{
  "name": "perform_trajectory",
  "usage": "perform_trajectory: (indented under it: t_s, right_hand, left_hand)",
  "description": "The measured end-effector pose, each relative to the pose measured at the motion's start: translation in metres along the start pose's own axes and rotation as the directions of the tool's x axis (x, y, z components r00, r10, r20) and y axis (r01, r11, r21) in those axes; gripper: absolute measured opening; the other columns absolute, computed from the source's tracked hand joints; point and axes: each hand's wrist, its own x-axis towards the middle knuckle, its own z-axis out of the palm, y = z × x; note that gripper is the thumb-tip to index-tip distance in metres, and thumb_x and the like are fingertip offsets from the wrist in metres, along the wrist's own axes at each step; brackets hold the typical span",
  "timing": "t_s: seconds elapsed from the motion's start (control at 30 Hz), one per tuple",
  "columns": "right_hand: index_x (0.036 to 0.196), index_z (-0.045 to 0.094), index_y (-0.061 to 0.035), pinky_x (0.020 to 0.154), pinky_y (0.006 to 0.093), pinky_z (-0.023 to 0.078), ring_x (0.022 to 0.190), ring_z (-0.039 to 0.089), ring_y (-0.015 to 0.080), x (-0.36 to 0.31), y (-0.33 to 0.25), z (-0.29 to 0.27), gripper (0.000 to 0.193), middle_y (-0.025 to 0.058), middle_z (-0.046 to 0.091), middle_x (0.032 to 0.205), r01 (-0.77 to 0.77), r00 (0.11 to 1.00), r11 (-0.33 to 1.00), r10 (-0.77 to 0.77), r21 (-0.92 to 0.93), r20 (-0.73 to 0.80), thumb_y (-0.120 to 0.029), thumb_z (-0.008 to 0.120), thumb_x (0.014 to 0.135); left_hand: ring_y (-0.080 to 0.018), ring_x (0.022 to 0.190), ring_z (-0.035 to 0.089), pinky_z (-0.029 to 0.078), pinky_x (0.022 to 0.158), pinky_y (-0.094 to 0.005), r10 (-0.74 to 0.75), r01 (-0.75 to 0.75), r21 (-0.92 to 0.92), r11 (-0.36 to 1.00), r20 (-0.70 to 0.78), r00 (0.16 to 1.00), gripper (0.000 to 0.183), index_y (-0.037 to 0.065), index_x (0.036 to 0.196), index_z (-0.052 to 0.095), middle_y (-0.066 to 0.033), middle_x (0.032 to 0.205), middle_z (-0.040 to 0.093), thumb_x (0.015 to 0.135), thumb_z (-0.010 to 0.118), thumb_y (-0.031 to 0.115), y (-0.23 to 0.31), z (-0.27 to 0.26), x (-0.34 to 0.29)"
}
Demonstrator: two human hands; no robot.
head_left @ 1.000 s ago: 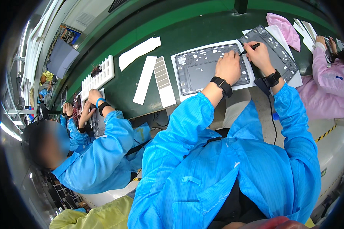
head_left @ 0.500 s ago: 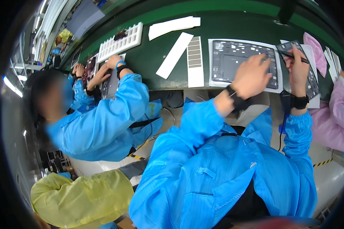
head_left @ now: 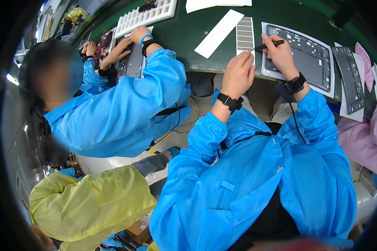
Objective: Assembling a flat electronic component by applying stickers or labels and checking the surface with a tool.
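Observation:
My left hand [head_left: 238, 74] lies over the near end of a white strip with grey rectangular stickers [head_left: 244, 32], fingers stretched out; what is under the fingertips is hidden. In my right hand [head_left: 280, 57] is a slim black pointed tool [head_left: 260, 47], pinched between the fingers. Its tip points left, close to the sticker strip. Just right of it, a dark flat device panel with small white parts [head_left: 303, 54] rests on a white sheet [head_left: 267, 69], partly covered by my right hand.
A blank white strip [head_left: 219, 33] lies left of the stickers. At right are a second dark panel [head_left: 349, 79] and a pink cloth [head_left: 364, 67]. A co-worker in blue [head_left: 121, 113] works at left, near a white slotted tray [head_left: 146, 17].
My right hand has moved left with the black tool, from the second panel to the sticker strip. My left hand has left the first panel for the strip's near end. The view has shifted.

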Motion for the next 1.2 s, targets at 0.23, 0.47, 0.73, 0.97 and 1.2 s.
perform_trajectory:
  t_s: [0.23, 0.47, 0.73, 0.97, 1.2]
  right_hand:
    - [0.073, 0.062, -0.0046, 0.046, 0.0227, 0.038, 0.049, 0.049, 0.0053, 0.003, 0.009, 0.002, 0.038, 0.0004, 0.059, 0.059, -0.006, 0.999, 1.000, 0.006, 0.005, 0.038, -0.038, 0.061, 0.092]
    - [0.076, 0.064, -0.0046, 0.047, 0.0211, 0.037, 0.050, 0.049, 0.0044, 0.003, 0.007, -0.005, 0.038, -0.0002, 0.059, 0.060, -0.053, 0.998, 0.992, 0.056, 0.117, -0.018, -0.039, 0.062, 0.091]
    - [0.078, 0.064, -0.0043, 0.047, 0.0210, 0.038, 0.050, 0.049, 0.0042, 0.002, -0.001, 0.000, 0.038, 0.0003, 0.060, 0.061, -0.019, 0.999, 0.998, 0.021, -0.054, 0.042, -0.039, 0.062, 0.091]
    - [0.078, 0.064, -0.0022, 0.046, 0.0196, 0.037, 0.048, 0.048, 0.0040, 0.002, -0.002, -0.002, 0.036, 0.0019, 0.060, 0.061, -0.051, 0.998, 0.988, 0.045, 0.147, 0.045, -0.036, 0.063, 0.092]
    - [0.078, 0.064, -0.0035, 0.047, 0.0209, 0.038, 0.048, 0.048, 0.0046, -0.002, -0.008, 0.002, 0.031, 0.0004, 0.059, 0.059, -0.042, 0.997, 0.999, 0.043, -0.015, 0.058, -0.032, 0.064, 0.091]
  left_hand:
    - [-0.0317, 0.106, 0.059, 0.046, 0.093, -0.0417, -0.024, 0.024, -0.014, 1.000, 0.019, 1.000, 0.028, -0.001, 0.108, 0.063, -0.0148, 0.115, 0.062, 0.083, 0.062, 0.010, -0.005, 0.001, -0.003]
    - [-0.0303, 0.109, 0.058, 0.045, 0.096, -0.0416, -0.047, 0.047, 0.008, 0.999, 0.042, 0.998, 0.028, 0.000, 0.109, 0.063, -0.0141, 0.117, 0.061, 0.085, 0.061, 0.012, -0.004, 0.000, -0.003]
    - [-0.0309, 0.111, 0.058, 0.044, 0.097, -0.0417, -0.048, 0.048, -0.003, 0.999, 0.072, 0.996, 0.029, -0.001, 0.111, 0.063, -0.0150, 0.118, 0.061, 0.085, 0.060, 0.012, -0.005, -0.001, 0.001]
    - [-0.0312, 0.111, 0.057, 0.044, 0.098, -0.0416, -0.055, 0.056, -0.002, 0.998, 0.081, 0.995, 0.029, -0.001, 0.111, 0.062, -0.0149, 0.117, 0.061, 0.085, 0.060, 0.011, -0.002, -0.005, 0.002]
    - [-0.0308, 0.111, 0.057, 0.044, 0.098, -0.0425, -0.077, 0.078, -0.008, 0.997, 0.095, 0.993, 0.028, 0.000, 0.110, 0.062, -0.0144, 0.118, 0.060, 0.085, 0.061, 0.012, -0.003, -0.007, 0.001]
